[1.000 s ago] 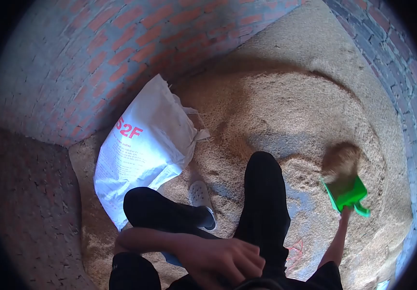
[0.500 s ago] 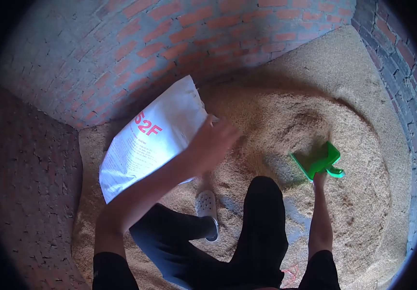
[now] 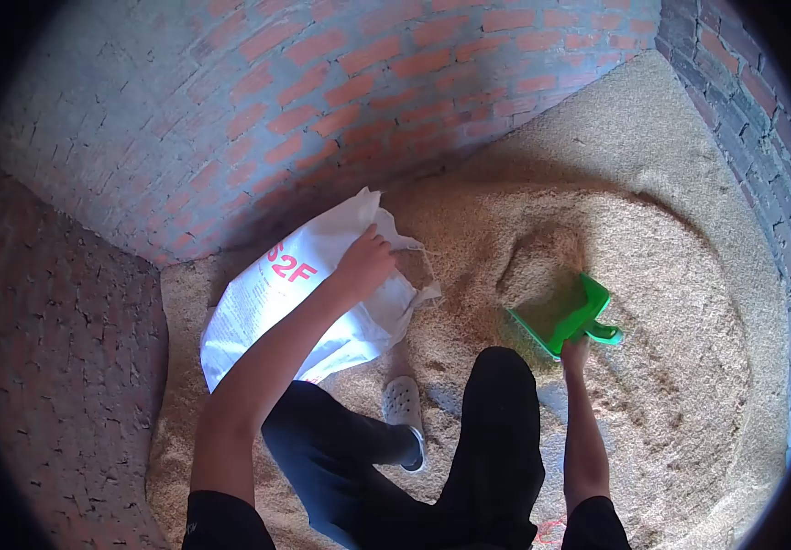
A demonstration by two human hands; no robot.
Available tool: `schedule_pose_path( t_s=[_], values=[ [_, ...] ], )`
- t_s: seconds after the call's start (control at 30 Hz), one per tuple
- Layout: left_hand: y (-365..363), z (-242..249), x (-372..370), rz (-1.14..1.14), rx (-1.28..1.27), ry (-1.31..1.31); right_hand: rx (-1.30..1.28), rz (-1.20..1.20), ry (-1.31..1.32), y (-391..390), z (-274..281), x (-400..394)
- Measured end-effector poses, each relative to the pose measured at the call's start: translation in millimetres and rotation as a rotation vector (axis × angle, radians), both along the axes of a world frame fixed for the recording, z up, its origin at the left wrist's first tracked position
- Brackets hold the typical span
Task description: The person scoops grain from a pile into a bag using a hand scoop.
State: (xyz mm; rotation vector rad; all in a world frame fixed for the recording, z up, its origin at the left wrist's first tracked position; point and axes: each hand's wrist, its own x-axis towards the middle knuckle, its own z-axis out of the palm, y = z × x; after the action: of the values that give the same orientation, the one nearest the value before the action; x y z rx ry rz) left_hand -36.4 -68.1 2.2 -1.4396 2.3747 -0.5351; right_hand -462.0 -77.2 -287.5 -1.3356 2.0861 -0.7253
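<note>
My left hand (image 3: 365, 264) is closed on the upper rim of a white woven sack (image 3: 272, 307) with red print. The sack leans to the left, and its mouth gapes to the right with tan grain-like material showing just inside. My right hand (image 3: 576, 352) grips a green dustpan-like scoop (image 3: 588, 312) at its lower side. Loose tan material (image 3: 542, 266), like grain or husks, lies in the scoop and heaps up against its front edge. The fingers of my right hand are partly hidden by the scoop.
A deep bed of the tan material (image 3: 661, 367) covers the floor. Brick walls (image 3: 350, 82) close in at the back, left and right. My knee (image 3: 501, 385) and a pale clog (image 3: 403, 403) are between the sack and the scoop. A bit of grey floor shows beside my knee.
The scoop has moved left and pushed into the heap, and more material lies in it. My left hand has shifted left onto the sack's rim, and the mouth has opened wider.
</note>
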Motion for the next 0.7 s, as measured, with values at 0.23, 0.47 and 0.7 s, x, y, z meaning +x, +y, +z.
schedule_pose_path(
  t_s=[0.23, 0.47, 0.7],
  values=[
    [33, -2, -19, 0.017, 0.152, 0.065, -0.001, 0.06, -0.328, 0, 15, 31],
    [38, -6, -13, 0.002, 0.082, 0.182, -0.231, 0.24, -0.628, -48, 72, 49],
    [35, 1, -9, -0.011, 0.028, 0.156, -0.188, 0.665, 0.148, -62, 233, 167]
  ],
)
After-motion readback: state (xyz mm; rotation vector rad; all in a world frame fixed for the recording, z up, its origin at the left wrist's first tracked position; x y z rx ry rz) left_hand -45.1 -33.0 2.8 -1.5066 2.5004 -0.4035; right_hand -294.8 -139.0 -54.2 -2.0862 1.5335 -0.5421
